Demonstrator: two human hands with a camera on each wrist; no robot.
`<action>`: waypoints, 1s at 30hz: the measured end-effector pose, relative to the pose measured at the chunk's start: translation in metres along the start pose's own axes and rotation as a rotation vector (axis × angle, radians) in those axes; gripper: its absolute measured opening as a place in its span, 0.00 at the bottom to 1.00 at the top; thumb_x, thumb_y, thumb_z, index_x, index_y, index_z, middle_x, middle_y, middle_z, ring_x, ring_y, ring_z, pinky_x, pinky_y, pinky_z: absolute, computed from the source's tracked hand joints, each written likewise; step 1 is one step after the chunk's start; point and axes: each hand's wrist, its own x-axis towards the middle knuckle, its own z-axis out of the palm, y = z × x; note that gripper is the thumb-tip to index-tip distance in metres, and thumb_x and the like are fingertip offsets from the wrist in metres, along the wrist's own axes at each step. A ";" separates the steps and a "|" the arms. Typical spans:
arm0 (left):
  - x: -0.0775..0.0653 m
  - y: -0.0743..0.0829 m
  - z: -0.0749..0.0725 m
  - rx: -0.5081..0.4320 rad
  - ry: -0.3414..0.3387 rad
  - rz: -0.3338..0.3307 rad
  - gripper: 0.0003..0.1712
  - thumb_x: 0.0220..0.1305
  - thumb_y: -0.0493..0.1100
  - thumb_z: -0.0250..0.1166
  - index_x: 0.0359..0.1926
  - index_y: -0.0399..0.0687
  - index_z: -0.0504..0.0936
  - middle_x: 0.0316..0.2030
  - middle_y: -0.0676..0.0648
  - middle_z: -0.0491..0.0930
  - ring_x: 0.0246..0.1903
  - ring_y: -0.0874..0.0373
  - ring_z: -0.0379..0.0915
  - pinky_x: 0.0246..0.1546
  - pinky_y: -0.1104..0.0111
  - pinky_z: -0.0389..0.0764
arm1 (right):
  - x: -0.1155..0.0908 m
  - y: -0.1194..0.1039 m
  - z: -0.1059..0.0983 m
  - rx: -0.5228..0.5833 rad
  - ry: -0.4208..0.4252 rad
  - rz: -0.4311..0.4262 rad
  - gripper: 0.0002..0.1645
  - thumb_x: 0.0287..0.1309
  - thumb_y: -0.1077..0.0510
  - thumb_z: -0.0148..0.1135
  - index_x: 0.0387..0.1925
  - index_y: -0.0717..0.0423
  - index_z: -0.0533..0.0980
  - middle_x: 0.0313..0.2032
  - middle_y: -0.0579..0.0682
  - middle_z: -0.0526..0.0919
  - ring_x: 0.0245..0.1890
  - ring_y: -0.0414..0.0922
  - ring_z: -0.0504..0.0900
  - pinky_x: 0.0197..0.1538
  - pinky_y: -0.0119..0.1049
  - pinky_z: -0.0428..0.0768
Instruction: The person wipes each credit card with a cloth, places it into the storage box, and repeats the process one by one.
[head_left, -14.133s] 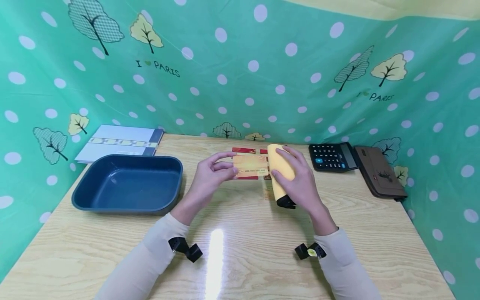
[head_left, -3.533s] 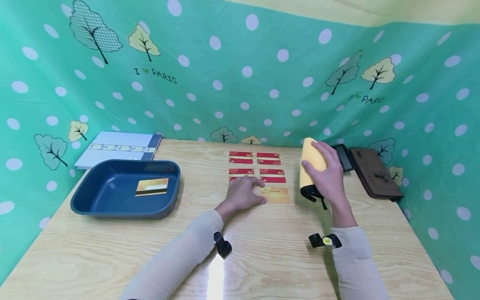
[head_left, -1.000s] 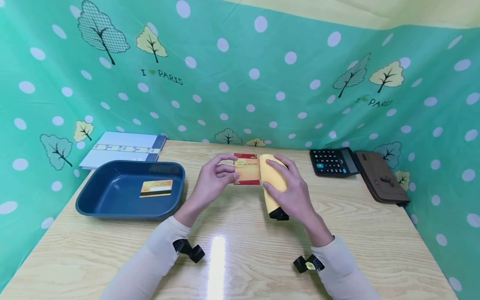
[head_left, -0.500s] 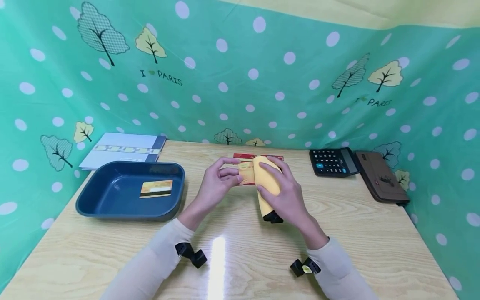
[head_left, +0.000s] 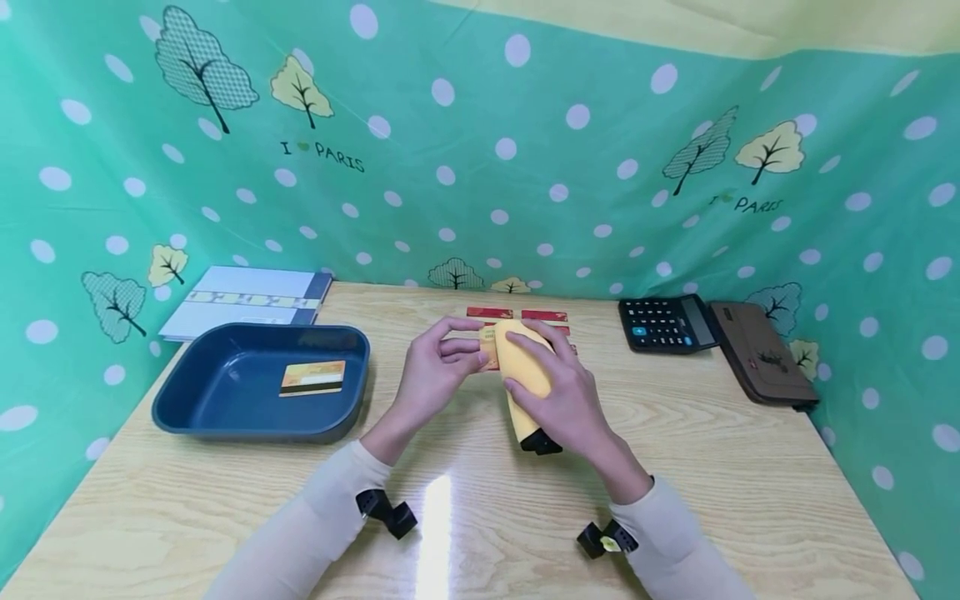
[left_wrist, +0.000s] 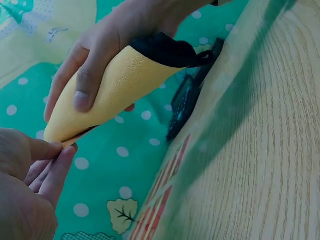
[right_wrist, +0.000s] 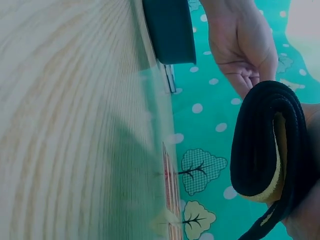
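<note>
In the head view, my left hand (head_left: 431, 371) pinches a gold bank card (head_left: 487, 343) by its left end, above the table. My right hand (head_left: 566, 396) grips a folded yellow cloth (head_left: 521, 367) with black edging, which covers most of the card. The left wrist view shows the pinching fingertips against the cloth's end, where the card is nearly hidden. From the right wrist side, the cloth's rolled black edge (right_wrist: 245, 140) faces the camera. Behind both hands lie several red-and-gold cards (head_left: 545, 317), partly hidden. Another card (head_left: 312, 377) lies in the blue tray (head_left: 258, 432), magnetic stripe showing.
A notebook (head_left: 247, 300) lies behind the tray at the back left. At the back right are a black calculator (head_left: 663, 325) and a brown wallet (head_left: 761, 354). A green dotted curtain (head_left: 480, 167) encloses the wooden table (head_left: 480, 517).
A card has come into the tray since the oldest frame. My left hand has lifted another card from the table. Over the last second, the cloth has slid left across it.
</note>
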 end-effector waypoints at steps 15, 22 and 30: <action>-0.001 -0.003 0.003 -0.095 -0.047 -0.052 0.21 0.64 0.28 0.68 0.57 0.43 0.80 0.44 0.34 0.88 0.41 0.53 0.90 0.50 0.56 0.91 | -0.002 -0.003 0.004 -0.022 -0.050 0.008 0.39 0.55 0.53 0.78 0.69 0.36 0.75 0.75 0.45 0.68 0.47 0.45 0.81 0.33 0.33 0.72; -0.001 0.000 0.000 -0.105 -0.076 -0.035 0.21 0.64 0.27 0.68 0.58 0.41 0.79 0.40 0.38 0.88 0.37 0.57 0.89 0.46 0.60 0.92 | 0.002 0.003 -0.003 -0.015 -0.017 -0.001 0.39 0.55 0.54 0.78 0.69 0.38 0.75 0.75 0.49 0.69 0.49 0.49 0.84 0.28 0.31 0.73; 0.000 0.009 -0.008 -0.104 -0.045 -0.048 0.21 0.64 0.28 0.69 0.57 0.40 0.79 0.36 0.45 0.87 0.35 0.58 0.88 0.45 0.61 0.92 | 0.006 0.021 -0.013 -0.010 0.059 0.049 0.39 0.56 0.56 0.78 0.69 0.39 0.75 0.73 0.50 0.71 0.63 0.56 0.81 0.34 0.40 0.80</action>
